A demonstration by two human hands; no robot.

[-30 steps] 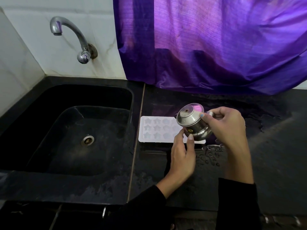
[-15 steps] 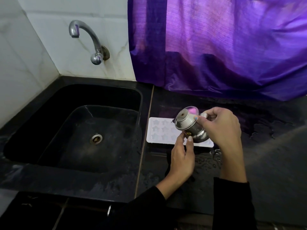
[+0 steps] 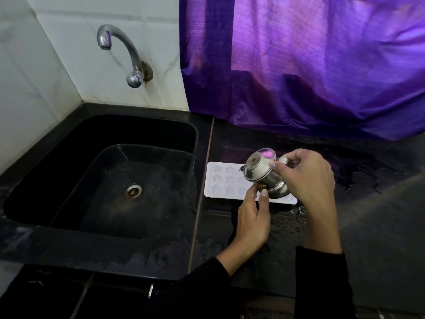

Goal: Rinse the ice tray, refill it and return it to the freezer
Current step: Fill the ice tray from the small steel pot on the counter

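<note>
A white ice tray [image 3: 222, 180] with star-shaped cells lies flat on the black counter just right of the sink. Above its right half a small steel pot [image 3: 264, 173] is tipped towards the left, its mouth facing the tray. My right hand [image 3: 305, 178] grips the pot by its rim and upper side. My left hand [image 3: 253, 217] reaches up from below, its fingertips touching the pot's lower side near the tray's front edge. The tray's right part is hidden behind the pot and my hands. Any water leaving the pot is too faint to tell.
A black sink [image 3: 110, 180] with a metal drain [image 3: 133, 192] lies to the left, under a steel tap [image 3: 124, 54] on the white tiled wall. A purple curtain [image 3: 310, 65] hangs behind the counter. Water drops [image 3: 292, 217] sit on the black counter [image 3: 379, 203] by the tray.
The view has shifted, so everything sits further right in frame. Both hands stay on the tilted pot over the tray; the pot's tilt looks almost the same.
</note>
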